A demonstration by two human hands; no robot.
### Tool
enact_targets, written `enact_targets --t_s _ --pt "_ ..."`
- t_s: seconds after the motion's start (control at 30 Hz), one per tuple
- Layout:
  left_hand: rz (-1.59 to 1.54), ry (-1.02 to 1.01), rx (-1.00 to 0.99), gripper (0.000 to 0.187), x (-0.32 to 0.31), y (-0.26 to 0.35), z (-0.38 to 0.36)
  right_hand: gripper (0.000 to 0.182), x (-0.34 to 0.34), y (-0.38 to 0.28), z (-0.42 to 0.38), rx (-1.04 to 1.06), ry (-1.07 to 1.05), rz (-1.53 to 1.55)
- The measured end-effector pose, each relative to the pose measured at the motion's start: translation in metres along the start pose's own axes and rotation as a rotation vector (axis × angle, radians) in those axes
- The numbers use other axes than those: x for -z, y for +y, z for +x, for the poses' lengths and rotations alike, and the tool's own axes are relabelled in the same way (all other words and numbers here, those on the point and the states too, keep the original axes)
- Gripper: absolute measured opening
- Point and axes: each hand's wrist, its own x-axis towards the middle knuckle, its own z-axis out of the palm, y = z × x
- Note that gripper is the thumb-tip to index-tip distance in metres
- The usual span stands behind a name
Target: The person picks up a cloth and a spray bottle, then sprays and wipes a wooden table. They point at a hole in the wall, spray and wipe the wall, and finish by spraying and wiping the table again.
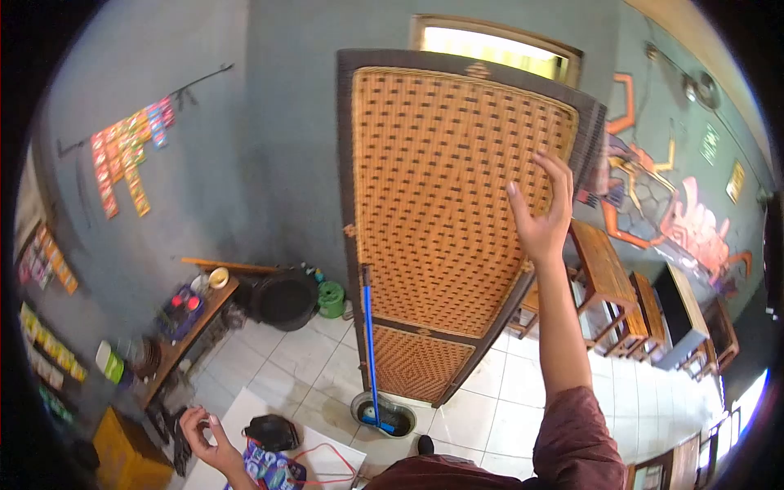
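Note:
Raised in front of the woven folding screen (457,188), my right hand (545,214) has its fingers apart and curved, with nothing in it. Whether its fingertips touch the screen I cannot tell. Low at the left, my left hand (209,441) is held over the edge of a white table (237,420), its fingers bent and apart, holding nothing. On that table, beside my left hand, lie a black pouch-like item (272,433), a blue and purple packet (265,467) and a red cord (343,462). A blue-handled mop (370,335) leans against the screen, its head in a bucket (404,418).
A wooden bench (184,331) with containers stands at the left, near a black tub (283,300) and a green pail (331,300). Wooden tables (603,265) stand to the right. Colourful sachets (126,155) hang on the wall. White tiles (314,371) cover the floor.

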Motion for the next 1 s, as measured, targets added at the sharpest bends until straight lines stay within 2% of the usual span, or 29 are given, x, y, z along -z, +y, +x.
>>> enact_targets --t_s 0.07,0.1,0.17,0.23,0.3,0.33,0.47,0.7,0.83,0.9,1.0 --pt "-0.081 0.015 -0.014 0.011 -0.014 -0.007 0.015 0.048 0.009 0.017 0.005 -0.065 0.076 -0.068" --pt "-0.109 0.006 -0.015 0.011 -0.030 0.012 -0.007 0.048 0.041 0.049 0.014 -0.053 0.083 -0.093" --pt "-0.101 -0.008 -0.035 0.012 -0.045 0.011 -0.007 0.048 0.063 0.086 0.012 -0.186 0.163 -0.179" --pt "-0.171 -0.037 -0.093 0.011 -0.062 0.023 -0.005 0.050 0.080 0.137 0.010 -0.199 0.229 -0.174" --pt "-0.158 -0.089 -0.095 0.011 -0.074 0.035 -0.006 0.053 0.093 0.178 0.008 -0.450 0.262 -0.103" --pt "-0.145 -0.104 -0.068 0.011 -0.080 0.046 -0.007 0.059 0.098 0.197 0.006 -0.511 0.253 -0.153" --pt "-0.142 -0.142 -0.160 0.012 -0.103 0.072 -0.013 0.071 0.102 0.235 -0.003 -0.496 0.163 -0.200" --pt "-0.154 -0.160 -0.129 0.014 -0.152 0.146 -0.058 0.071 0.094 0.270 -0.004 -0.406 0.006 -0.134" --pt "-0.217 -0.170 -0.159 0.016 -0.183 0.187 -0.100 0.070 0.096 0.296 -0.009 -0.340 -0.088 0.021" --pt "-0.180 -0.101 -0.130 0.017 -0.199 0.211 -0.120 0.067 0.097 0.302 -0.013 -0.349 -0.105 0.160" --pt "-0.192 -0.195 -0.176 0.017 -0.217 0.241 -0.143 0.063 0.101 0.312 -0.013 -0.348 -0.179 0.257"
